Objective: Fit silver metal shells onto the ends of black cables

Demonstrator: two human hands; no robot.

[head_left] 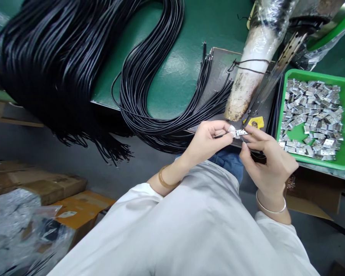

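Observation:
My left hand [208,140] is closed, pinching a small silver metal connector [241,132] that sticks out past its fingertips. White tape or a cover wraps one of its fingertips. My right hand [264,157] is close on the right, its thumb and fingers pinched around a thin wire [242,140] beside the connector. Just above both hands is the dark tip of a soldering iron [289,51] with a perforated metal barrel. Whether the tip touches the connector I cannot tell. Black cables [166,126] curve across the table to the left of my hands.
A green tray [316,165] of loose metal connectors [327,111] stands at right. A plastic-wrapped white tube [248,65] slants down above my hands, next to a yellow piece [255,122]. More black cables [54,57] hang over the green table's [172,73] edge. Cardboard boxes [77,211] stand lower left.

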